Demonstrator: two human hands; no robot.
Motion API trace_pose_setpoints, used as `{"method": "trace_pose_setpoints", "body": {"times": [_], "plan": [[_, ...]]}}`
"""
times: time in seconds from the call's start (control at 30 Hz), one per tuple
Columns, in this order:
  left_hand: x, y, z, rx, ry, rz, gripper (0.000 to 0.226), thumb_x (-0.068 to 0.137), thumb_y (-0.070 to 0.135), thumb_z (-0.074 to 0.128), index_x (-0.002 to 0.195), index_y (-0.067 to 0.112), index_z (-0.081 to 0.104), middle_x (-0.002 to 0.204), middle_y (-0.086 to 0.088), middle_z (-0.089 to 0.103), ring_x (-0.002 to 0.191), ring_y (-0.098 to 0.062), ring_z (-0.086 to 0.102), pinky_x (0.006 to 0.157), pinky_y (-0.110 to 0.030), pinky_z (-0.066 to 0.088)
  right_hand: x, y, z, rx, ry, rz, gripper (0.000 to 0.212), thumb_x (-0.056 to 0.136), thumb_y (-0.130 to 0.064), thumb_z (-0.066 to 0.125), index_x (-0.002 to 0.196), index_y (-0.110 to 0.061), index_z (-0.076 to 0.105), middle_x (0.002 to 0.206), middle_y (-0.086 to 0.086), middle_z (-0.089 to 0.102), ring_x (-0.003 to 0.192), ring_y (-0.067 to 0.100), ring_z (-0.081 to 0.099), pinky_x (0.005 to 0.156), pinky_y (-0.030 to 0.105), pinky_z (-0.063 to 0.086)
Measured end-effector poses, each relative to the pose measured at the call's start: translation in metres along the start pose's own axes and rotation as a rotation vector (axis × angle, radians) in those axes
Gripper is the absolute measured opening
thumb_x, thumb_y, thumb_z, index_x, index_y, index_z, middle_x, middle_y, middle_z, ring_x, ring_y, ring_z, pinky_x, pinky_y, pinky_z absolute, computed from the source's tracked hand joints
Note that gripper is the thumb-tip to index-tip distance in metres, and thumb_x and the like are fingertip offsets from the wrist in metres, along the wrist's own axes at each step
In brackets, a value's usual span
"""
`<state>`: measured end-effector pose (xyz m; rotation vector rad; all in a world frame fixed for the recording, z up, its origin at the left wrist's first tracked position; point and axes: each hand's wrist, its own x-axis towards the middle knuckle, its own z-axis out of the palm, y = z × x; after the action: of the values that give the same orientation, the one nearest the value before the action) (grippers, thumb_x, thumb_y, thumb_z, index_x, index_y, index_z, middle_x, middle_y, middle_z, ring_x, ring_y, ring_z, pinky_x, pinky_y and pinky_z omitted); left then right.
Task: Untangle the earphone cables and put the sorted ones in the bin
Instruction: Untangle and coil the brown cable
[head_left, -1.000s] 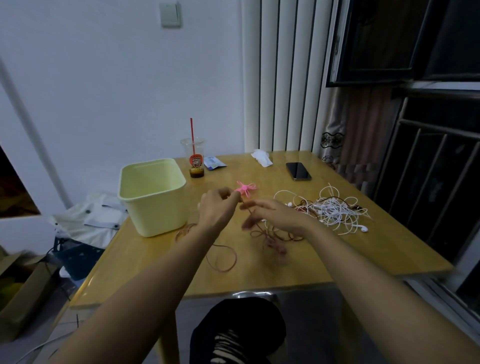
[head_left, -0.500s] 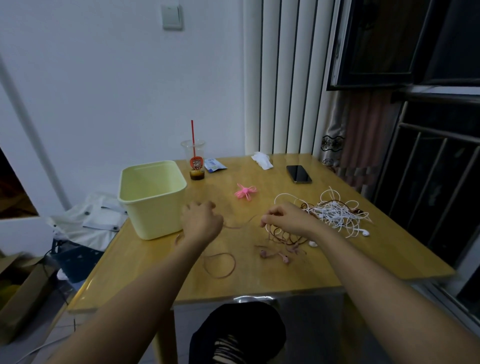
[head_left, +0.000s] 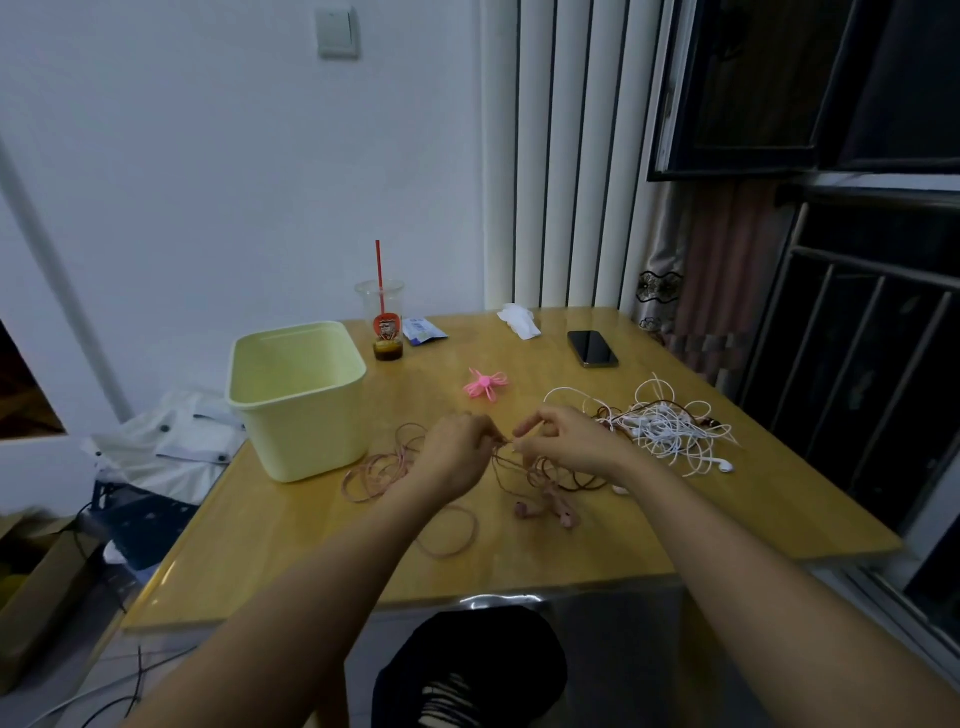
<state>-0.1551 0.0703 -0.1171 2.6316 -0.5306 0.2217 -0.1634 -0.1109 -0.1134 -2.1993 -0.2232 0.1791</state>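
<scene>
A pink earphone cable (head_left: 379, 473) lies in loose loops on the wooden table (head_left: 571, 551), its two earbuds (head_left: 545, 512) in front of my hands. My left hand (head_left: 457, 457) pinches the cable at its fingertips. My right hand (head_left: 566, 441) pinches the same cable a little to the right, the two hands almost touching. A tangle of white earphone cables (head_left: 665, 426) sits just right of my right hand. The pale yellow bin (head_left: 296, 400) stands at the table's left; no cable shows in the part of its inside I see.
A pink hair tie (head_left: 485, 384) lies behind my hands. A drink cup with a red straw (head_left: 384, 327), a small packet (head_left: 423, 331), a crumpled tissue (head_left: 519, 322) and a black phone (head_left: 592, 348) sit along the far edge. White clothing (head_left: 171, 447) lies left of the table.
My hands have come together from about a hand's width apart and both now pinch the pink cable near one spot. A second ago they were raised higher above the table.
</scene>
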Motion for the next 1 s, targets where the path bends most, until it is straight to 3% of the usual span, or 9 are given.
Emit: {"method": "trace_pose_setpoints", "body": {"times": [0.1, 0.23, 0.4, 0.53, 0.63, 0.77, 0.83, 0.9, 1.0], "plan": [[0.002, -0.011, -0.005, -0.108, 0.116, -0.043, 0.028, 0.097, 0.013, 0.046, 0.100, 0.015, 0.074, 0.102, 0.001, 0.071, 0.097, -0.016, 0.063, 0.083, -0.033, 0.052, 0.000, 0.010, -0.011, 0.048, 0.267, -0.008, 0.014, 0.088, -0.022, 0.069, 0.085, -0.008, 0.071, 0.076, 0.015, 0.066, 0.073, 0.020, 0.056, 0.066, 0.031, 0.043], [0.006, -0.010, -0.012, -0.357, 0.201, -0.181, 0.031, 0.099, 0.017, 0.041, 0.098, 0.012, 0.072, 0.097, 0.001, 0.071, 0.081, -0.022, 0.066, 0.078, -0.041, 0.056, 0.001, 0.018, -0.030, 0.173, 0.665, -0.045, 0.022, 0.083, -0.021, 0.065, 0.072, -0.002, 0.065, 0.060, 0.000, 0.055, 0.061, 0.017, 0.050, 0.062, 0.031, 0.040], [0.008, -0.008, -0.011, -0.542, 0.127, -0.291, 0.029, 0.100, 0.024, 0.043, 0.088, 0.020, 0.070, 0.088, -0.006, 0.070, 0.072, -0.019, 0.063, 0.074, -0.040, 0.053, -0.003, 0.033, -0.028, -0.081, 0.373, 0.201, 0.042, 0.090, -0.035, 0.058, 0.059, -0.020, 0.034, 0.055, -0.003, 0.027, 0.052, 0.016, 0.025, 0.056, 0.032, 0.018], [0.007, 0.000, -0.004, -0.654, 0.027, -0.335, 0.024, 0.099, 0.023, 0.049, 0.089, 0.020, 0.072, 0.093, -0.006, 0.062, 0.077, -0.013, 0.047, 0.061, -0.026, 0.035, -0.002, 0.030, -0.026, -0.186, 0.410, 0.221, 0.026, 0.094, -0.033, 0.055, 0.073, -0.018, 0.053, 0.072, 0.002, 0.051, 0.067, 0.020, 0.046, 0.061, 0.030, 0.032], [0.007, 0.006, -0.003, -0.695, 0.027, -0.337, 0.020, 0.097, 0.025, 0.057, 0.090, 0.017, 0.074, 0.086, -0.010, 0.055, 0.071, -0.014, 0.042, 0.058, -0.027, 0.031, -0.001, 0.017, -0.020, -0.146, 0.320, 0.042, 0.025, 0.098, -0.020, 0.052, 0.121, -0.017, 0.061, 0.120, 0.003, 0.056, 0.111, 0.019, 0.053, 0.089, 0.032, 0.045], [0.005, 0.017, -0.002, -0.730, -0.021, -0.308, 0.022, 0.095, 0.028, 0.060, 0.095, 0.012, 0.075, 0.091, -0.008, 0.062, 0.080, -0.015, 0.051, 0.061, -0.021, 0.038, -0.007, -0.012, -0.002, 0.080, 0.249, -0.244, 0.037, 0.098, -0.008, 0.044, 0.124, -0.030, 0.056, 0.134, -0.005, 0.051, 0.125, 0.008, 0.045, 0.097, 0.027, 0.039], [0.003, 0.018, 0.000, -0.736, -0.009, -0.292, 0.024, 0.095, 0.026, 0.059, 0.093, 0.009, 0.075, 0.087, -0.012, 0.060, 0.081, -0.020, 0.049, 0.064, -0.026, 0.037, -0.003, -0.013, 0.004, 0.117, 0.142, -0.222, 0.030, 0.099, -0.014, 0.051, 0.124, -0.028, 0.056, 0.130, -0.003, 0.057, 0.118, 0.010, 0.054, 0.094, 0.027, 0.046], [0.002, 0.019, 0.000, -0.725, 0.015, -0.309, 0.026, 0.095, 0.024, 0.057, 0.092, 0.005, 0.074, 0.082, -0.013, 0.053, 0.077, -0.021, 0.045, 0.063, -0.029, 0.033, -0.001, -0.008, 0.007, 0.096, 0.075, -0.166, 0.025, 0.098, -0.023, 0.058, 0.123, -0.021, 0.060, 0.106, -0.002, 0.068, 0.094, 0.010, 0.064, 0.079, 0.025, 0.051], [0.003, 0.015, -0.001, -0.701, 0.034, -0.365, 0.023, 0.095, 0.024, 0.056, 0.084, 0.013, 0.074, 0.077, -0.009, 0.047, 0.068, -0.016, 0.040, 0.059, -0.029, 0.031, 0.002, 0.001, 0.008, -0.030, 0.218, -0.162, 0.018, 0.093, -0.026, 0.066, 0.099, -0.011, 0.073, 0.068, -0.006, 0.058, 0.065, 0.007, 0.054, 0.060, 0.024, 0.042]]}}
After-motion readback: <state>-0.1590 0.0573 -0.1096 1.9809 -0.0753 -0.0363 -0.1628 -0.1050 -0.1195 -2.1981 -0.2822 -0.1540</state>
